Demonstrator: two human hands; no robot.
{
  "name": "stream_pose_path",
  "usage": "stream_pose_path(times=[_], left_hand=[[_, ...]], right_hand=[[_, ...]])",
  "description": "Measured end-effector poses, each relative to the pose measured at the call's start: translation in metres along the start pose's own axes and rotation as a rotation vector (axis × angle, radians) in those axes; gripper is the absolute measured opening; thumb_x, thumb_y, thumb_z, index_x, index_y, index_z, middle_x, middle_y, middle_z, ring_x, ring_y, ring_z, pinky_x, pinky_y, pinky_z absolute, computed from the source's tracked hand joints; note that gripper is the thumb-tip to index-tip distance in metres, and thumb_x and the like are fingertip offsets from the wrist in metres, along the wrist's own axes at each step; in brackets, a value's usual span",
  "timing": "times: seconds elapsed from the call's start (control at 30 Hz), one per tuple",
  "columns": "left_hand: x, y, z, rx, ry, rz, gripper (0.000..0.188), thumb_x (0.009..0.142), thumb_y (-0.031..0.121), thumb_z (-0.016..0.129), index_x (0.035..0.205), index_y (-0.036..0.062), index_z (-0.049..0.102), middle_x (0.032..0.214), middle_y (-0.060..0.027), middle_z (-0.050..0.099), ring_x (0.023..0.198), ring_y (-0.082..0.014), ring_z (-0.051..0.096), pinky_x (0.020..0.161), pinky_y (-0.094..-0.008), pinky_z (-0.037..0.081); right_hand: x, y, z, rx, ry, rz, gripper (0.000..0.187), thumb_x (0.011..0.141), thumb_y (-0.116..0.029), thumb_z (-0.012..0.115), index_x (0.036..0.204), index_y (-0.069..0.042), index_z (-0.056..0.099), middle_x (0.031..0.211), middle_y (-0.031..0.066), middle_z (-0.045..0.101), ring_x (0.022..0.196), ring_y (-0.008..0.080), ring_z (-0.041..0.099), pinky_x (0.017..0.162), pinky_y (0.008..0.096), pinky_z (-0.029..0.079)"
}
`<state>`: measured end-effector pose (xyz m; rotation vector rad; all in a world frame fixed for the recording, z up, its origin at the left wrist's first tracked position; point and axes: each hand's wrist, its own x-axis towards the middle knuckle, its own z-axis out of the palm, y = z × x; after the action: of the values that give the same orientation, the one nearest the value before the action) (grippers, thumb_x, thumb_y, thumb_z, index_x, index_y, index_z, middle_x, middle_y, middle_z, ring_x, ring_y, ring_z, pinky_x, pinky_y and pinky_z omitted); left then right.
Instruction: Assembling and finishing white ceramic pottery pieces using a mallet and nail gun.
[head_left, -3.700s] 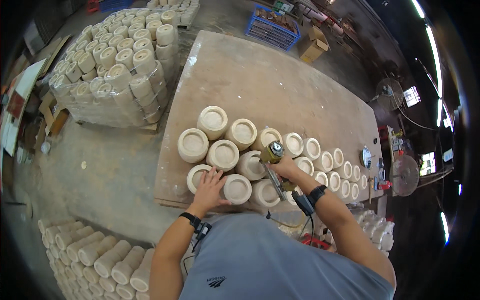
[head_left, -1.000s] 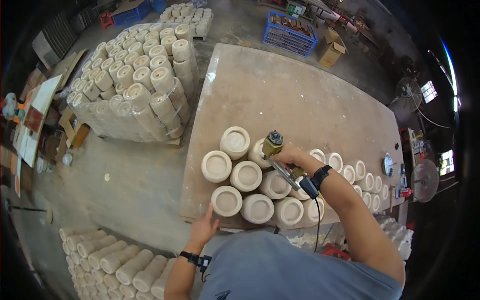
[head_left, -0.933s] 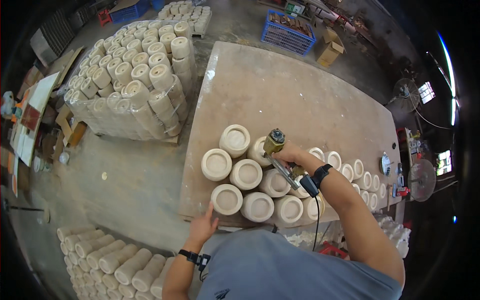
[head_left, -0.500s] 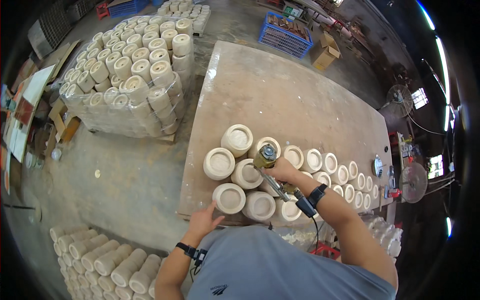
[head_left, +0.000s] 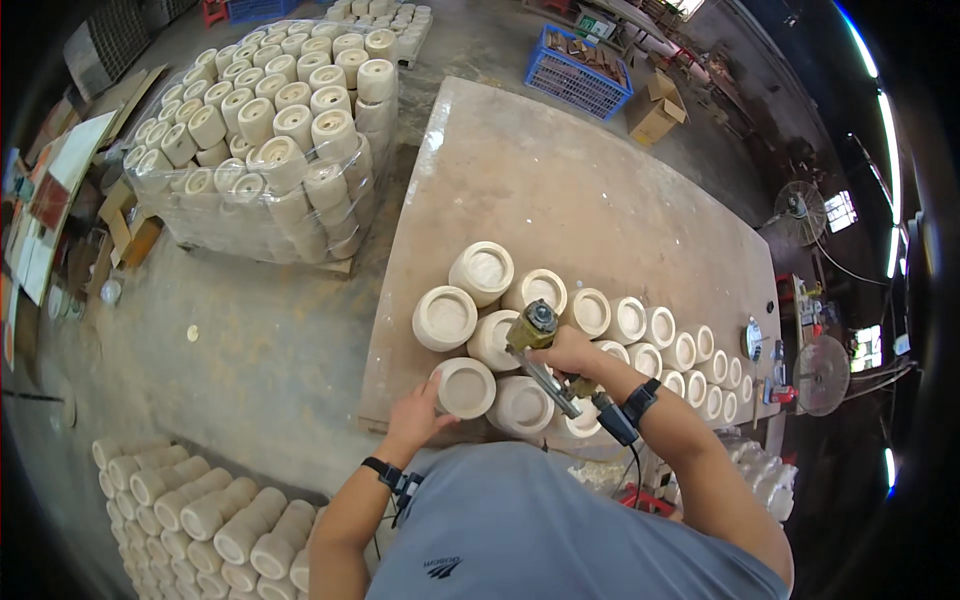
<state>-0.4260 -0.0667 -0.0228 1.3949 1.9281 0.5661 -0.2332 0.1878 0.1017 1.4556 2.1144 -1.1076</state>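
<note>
In my right hand (head_left: 562, 352) is a yellow-green nail gun (head_left: 533, 322) with a long metal magazine, held over the blocks with its round cap upward. Its nose is hidden. My left hand (head_left: 412, 412) is cupped against the left side of the nearest left round block (head_left: 466, 388), thumb and fingers spread along its edge. This block is pale, thick and cylindrical, with a round recess in its top. Similar blocks stand beside it, among them one at the left (head_left: 444, 318) and one behind (head_left: 481, 273). The nail gun and my right arm cover parts of several others.
Block rows run rightward along the near side of the wide brown table (head_left: 560, 190). A wrapped pallet stack (head_left: 270, 215) of similar blocks stands left; another stack (head_left: 205, 515) is at the lower left. Beyond are a blue crate (head_left: 575, 85), a cardboard box (head_left: 656, 108) and fans (head_left: 822, 375).
My left hand has moved up and in against the nearest left block, which it only touched with a fingertip before. The nail gun has tilted slightly. The whole view has shifted a little.
</note>
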Motion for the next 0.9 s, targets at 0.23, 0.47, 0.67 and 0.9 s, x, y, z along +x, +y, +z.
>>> stream_pose_path(times=[0.23, 0.47, 0.67, 0.9], left_hand=[[0.004, -0.001, 0.003, 0.044, 0.036, 0.009, 0.104, 0.072, 0.048, 0.087, 0.155, 0.0117, 0.037, 0.121, -0.0182, 0.066, 0.104, -0.0384, 0.068, 0.084, -0.048, 0.056], [0.0, -0.004, 0.005, -0.006, 0.068, 0.014, 0.102, 0.071, 0.05, 0.087, 0.154, 0.0128, 0.04, 0.121, -0.0186, 0.066, 0.103, -0.039, 0.068, 0.084, -0.0484, 0.056], [0.004, -0.005, 0.006, -0.014, 0.078, 0.031, 0.102, 0.071, 0.051, 0.087, 0.154, 0.0134, 0.042, 0.119, -0.0184, 0.066, 0.101, -0.0391, 0.068, 0.084, -0.0481, 0.055], [0.004, -0.001, 0.005, -0.069, 0.083, 0.006, 0.101, 0.07, 0.048, 0.088, 0.154, 0.013, 0.042, 0.12, -0.0171, 0.066, 0.103, -0.0385, 0.068, 0.086, -0.0476, 0.055]], right_hand=[[0.004, 0.007, 0.02, -0.063, -0.016, 0.047, 0.052, 0.082, -0.047, 0.076, 0.079, 0.005, 0.071, 0.063, 0.0127, 0.067, 0.054, 0.0243, 0.066, 0.057, 0.038, 0.053], [-0.041, -0.036, 0.016, -0.042, 0.01, -0.064, 0.05, 0.082, -0.042, 0.078, 0.099, 0.004, 0.074, 0.081, 0.0186, 0.074, 0.071, 0.0288, 0.072, 0.07, 0.0405, 0.057], [-0.028, -0.031, 0.052, -0.133, -0.044, -0.187, 0.046, 0.083, -0.039, 0.077, 0.103, 0.002, 0.075, 0.091, 0.0242, 0.074, 0.089, 0.0385, 0.073, 0.081, 0.045, 0.057], [-0.031, -0.044, 0.063, -0.22, -0.005, -0.143, 0.042, 0.083, -0.04, 0.077, 0.102, -0.002, 0.076, 0.095, 0.0247, 0.074, 0.093, 0.0401, 0.072, 0.083, 0.047, 0.056]])
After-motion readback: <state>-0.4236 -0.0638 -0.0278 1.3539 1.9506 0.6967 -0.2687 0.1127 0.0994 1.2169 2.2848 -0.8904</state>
